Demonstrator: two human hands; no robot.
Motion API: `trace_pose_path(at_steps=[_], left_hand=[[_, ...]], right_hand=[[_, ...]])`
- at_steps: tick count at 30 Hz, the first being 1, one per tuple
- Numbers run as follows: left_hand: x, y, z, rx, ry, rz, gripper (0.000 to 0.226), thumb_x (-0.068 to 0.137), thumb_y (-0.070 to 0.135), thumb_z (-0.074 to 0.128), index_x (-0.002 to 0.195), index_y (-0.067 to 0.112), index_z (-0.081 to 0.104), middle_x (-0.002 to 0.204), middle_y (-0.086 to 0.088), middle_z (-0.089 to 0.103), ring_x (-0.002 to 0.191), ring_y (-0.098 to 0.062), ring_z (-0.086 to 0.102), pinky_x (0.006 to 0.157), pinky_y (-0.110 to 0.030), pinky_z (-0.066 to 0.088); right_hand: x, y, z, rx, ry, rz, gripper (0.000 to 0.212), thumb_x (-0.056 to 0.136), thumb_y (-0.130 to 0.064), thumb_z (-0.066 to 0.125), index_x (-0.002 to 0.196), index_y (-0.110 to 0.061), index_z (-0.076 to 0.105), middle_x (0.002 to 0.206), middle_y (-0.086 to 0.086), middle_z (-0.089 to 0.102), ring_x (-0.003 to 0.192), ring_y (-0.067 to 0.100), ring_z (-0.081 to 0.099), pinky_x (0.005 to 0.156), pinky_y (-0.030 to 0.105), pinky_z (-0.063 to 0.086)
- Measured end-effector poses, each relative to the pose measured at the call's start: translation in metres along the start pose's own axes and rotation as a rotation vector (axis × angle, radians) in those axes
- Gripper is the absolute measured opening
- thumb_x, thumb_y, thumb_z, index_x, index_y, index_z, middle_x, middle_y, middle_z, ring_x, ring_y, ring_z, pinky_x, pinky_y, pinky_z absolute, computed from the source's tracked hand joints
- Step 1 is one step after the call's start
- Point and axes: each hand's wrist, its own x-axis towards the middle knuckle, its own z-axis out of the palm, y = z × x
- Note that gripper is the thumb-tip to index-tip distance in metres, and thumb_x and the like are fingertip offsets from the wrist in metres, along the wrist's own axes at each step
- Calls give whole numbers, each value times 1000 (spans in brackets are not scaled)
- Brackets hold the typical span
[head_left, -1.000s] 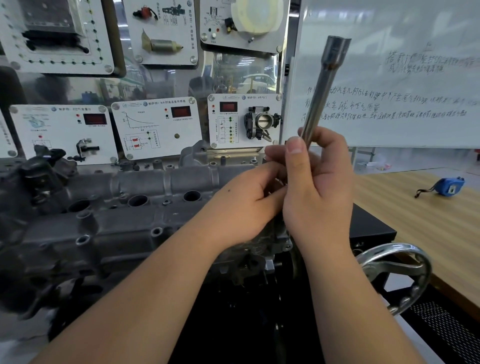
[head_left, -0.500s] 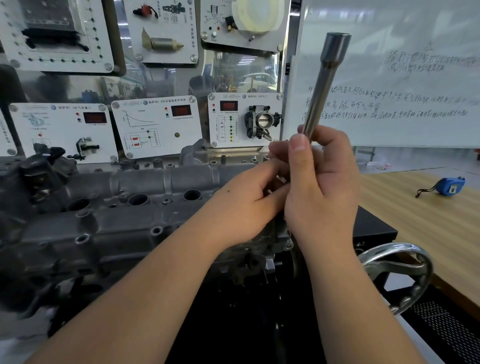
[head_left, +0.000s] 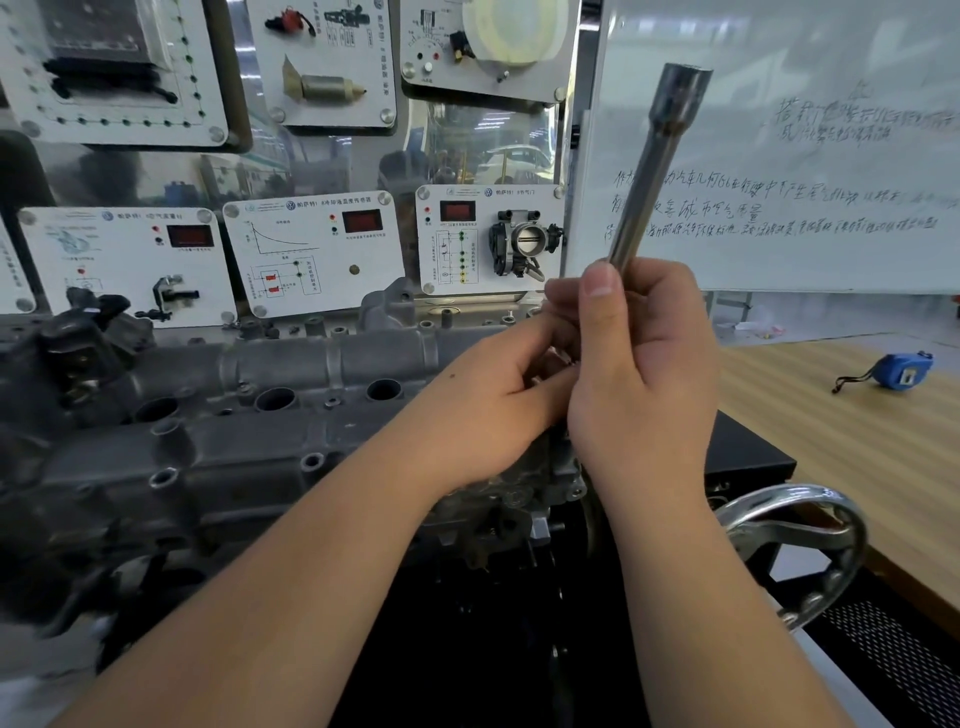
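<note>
Across the left and centre of the frame lies a grey cast-metal engine head (head_left: 218, 431), rough, with round bores and bolt holes. At upper right hangs a handwritten whiteboard (head_left: 831, 62); below it is a striped wooden table (head_left: 857, 441). A chromed handwheel (head_left: 836, 525) sits at lower right. At centre frame the right hand (head_left: 644, 374) wraps fingers and thumb around the lower end of a long, smooth steel socket bar (head_left: 652, 161), which tilts up to the right, its wider hollow end topmost. The left hand (head_left: 493, 410) curls its fingers against the right's; whether they pinch anything is hidden. A blue tape measure (head_left: 901, 370) lies on the table.
</note>
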Motion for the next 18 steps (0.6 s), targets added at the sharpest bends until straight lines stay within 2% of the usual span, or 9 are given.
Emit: trace_pose_path(at_steps=[2,4,7,9,11,13,14,16,18], left_hand=[[0,-1,-1,-10,-4,-3,17,107,31,52,118,36,64,103,7,75,95,-16,72,88,-46,57],[-1,0,-1,-13,-5,-4,19,108,30,50,119,33,65,106,9,74,100,-10,71,93,-42,56],[-1,0,-1,0,7,5,20,107,27,53,123,25,64,106,4,75,99,-16,72,90,-47,56],[-1,1,0,-1,10,5,21,105,25,56,126,24,62,104,0,74,95,-23,72,85,-52,57],[-1,1,1,-1,5,0,21,104,25,58,124,25,62,100,-3,74,89,-28,71,79,-55,57],[-1,0,1,1,1,-4,18,104,26,58,121,25,62,98,-2,74,86,-26,71,77,-50,58],[-1,0,0,-1,-2,-2,16,105,26,57,120,27,63,97,0,74,84,-20,72,78,-43,59],[-2,0,-1,-13,-11,-5,17,107,27,53,118,29,65,100,5,75,89,-8,71,82,-31,58],[-3,2,-1,-15,-13,-14,21,108,26,50,121,27,66,105,6,75,99,-9,70,92,-35,55]], right_hand=[[1,0,0,-41,0,-15,15,101,-44,44,93,-42,58,95,-16,74,90,8,72,79,45,59],[2,-1,0,-53,-15,-13,20,102,-42,42,92,-44,60,95,-16,74,90,6,71,80,40,59],[2,-3,-1,-7,-39,-2,21,103,-40,42,93,-42,61,96,-16,74,91,2,70,79,24,55],[1,-4,0,25,-50,-5,14,102,-41,46,100,-39,59,97,-14,75,92,1,71,77,18,54],[0,-3,0,42,-35,6,9,99,-43,51,107,-39,55,98,-14,75,93,4,72,79,27,58],[-1,-2,0,27,3,-11,5,99,-43,51,101,-43,56,96,-15,75,92,8,72,80,40,60],[-1,-2,0,10,15,-21,8,99,-44,50,97,-43,57,95,-16,74,92,9,72,80,40,59],[0,-3,0,-23,13,-28,15,100,-44,46,94,-44,59,95,-20,73,92,5,71,79,31,56],[0,-4,0,-13,1,-17,19,102,-42,43,93,-45,60,95,-21,73,91,3,70,78,24,55]])
